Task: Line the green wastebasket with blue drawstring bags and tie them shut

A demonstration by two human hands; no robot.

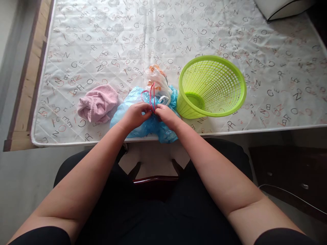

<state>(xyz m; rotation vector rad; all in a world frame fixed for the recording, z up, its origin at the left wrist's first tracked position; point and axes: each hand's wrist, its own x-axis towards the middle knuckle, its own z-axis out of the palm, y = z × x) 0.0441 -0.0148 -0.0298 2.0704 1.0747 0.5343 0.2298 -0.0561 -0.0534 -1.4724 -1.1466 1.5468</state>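
Note:
A blue plastic bag [130, 100] lies crumpled at the mattress's near edge, in front of me. A thin red string [153, 90] stands up in loops from its gathered middle. My left hand [136, 115] is closed in a pinch at the string's base, from the left. From the right, my right hand [166, 115] pinches the same spot, its fingertips almost meeting the left ones. The exact grip is partly hidden by the fingers. Just behind the hands is a crumpled white plastic bag [159, 81] with orange print, touching the blue one.
On the right, a green mesh basket [212, 110] stands with its wide mouth up, close to the blue bag. A pink cloth [98, 102] lies bunched at left. All rest on a letter-printed mattress [114, 44]. A white object [283, 8] sits at the far right corner.

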